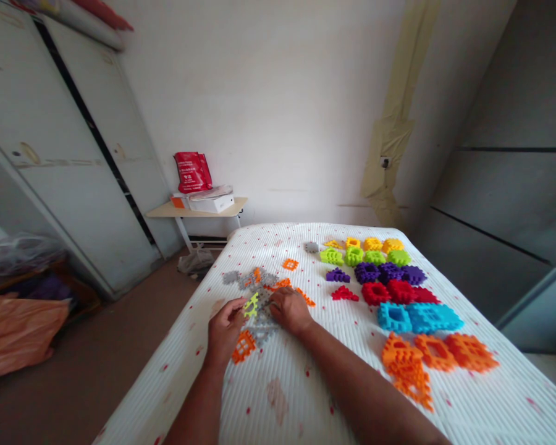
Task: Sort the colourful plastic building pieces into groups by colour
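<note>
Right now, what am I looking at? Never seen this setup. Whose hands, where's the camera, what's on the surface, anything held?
No machine: a person's two bare hands, filmed by one head-worn camera looking forward and down. The left hand pinches a yellow-green piece in its fingers; the right hand touches the grey pieces beside it, grip unclear. Everything lies on a white bed. To the right, toothed plastic pieces are sorted by colour: yellow row, green row, purple row, red row, blue row, orange row.
</note>
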Motion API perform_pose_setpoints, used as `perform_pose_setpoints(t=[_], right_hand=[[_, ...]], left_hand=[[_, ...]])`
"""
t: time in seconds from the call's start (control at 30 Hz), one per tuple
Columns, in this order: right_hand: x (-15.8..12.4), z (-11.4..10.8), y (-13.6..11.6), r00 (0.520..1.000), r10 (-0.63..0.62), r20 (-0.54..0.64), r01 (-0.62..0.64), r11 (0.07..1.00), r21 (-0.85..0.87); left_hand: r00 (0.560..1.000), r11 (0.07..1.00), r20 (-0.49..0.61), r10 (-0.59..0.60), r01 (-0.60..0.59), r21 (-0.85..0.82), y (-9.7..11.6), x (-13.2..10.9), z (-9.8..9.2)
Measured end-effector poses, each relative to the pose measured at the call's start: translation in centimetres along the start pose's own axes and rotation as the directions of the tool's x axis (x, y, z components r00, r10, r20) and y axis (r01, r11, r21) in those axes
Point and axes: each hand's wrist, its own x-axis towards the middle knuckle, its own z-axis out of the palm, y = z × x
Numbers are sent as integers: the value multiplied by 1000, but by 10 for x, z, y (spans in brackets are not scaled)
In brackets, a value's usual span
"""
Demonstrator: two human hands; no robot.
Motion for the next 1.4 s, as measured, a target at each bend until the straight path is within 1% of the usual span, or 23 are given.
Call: perform_pose_setpoints(t=[0.17,0.33,0.5,0.6,0.67,0.77,0.83,0.97,1.07,1.2,1.3,1.4], right_hand=[[-1,-2,-11,997,-71,-18,72,997,23],[-3,-2,-21,995,-91,-41,93,994,49],[-4,0,-24,990,-101,-95,112,987,119],[-4,1,-24,983,-143,-118,162,974,162],[-4,2,-23,975,-180,-134,203,960,190],[-3,3,-23,965,-202,-165,236,946,222],[-4,3,-23,967,-183,-178,223,946,234],[-5,1,-26,981,-116,-156,151,960,236],[-6,-1,-29,987,-117,-113,142,959,246],[-6,-1,-31,989,-120,-90,138,963,232],[-6,-1,-32,990,-115,-81,130,968,216],[-6,-2,-33,991,-100,-87,114,978,173]], left_hand=[[1000,998,19,-20,21,-58,4,-1,2],[999,997,30,-22,24,-79,6,-4,4],[1000,1000,8,5,-5,11,6,-5,2],[1000,1000,-2,-9,10,22,7,-5,1],[999,1000,33,-21,21,0,8,-5,1],[991,997,132,-21,30,-69,12,-7,2],[990,996,140,-19,32,-89,15,-8,2],[999,1000,53,-6,7,-24,20,-9,1],[1000,1000,27,6,-6,-2,20,-9,-1],[999,1000,44,-26,26,15,18,-8,-1],[998,1000,64,-20,19,15,17,-8,-1],[997,999,73,-3,-1,51,17,-9,-1]])
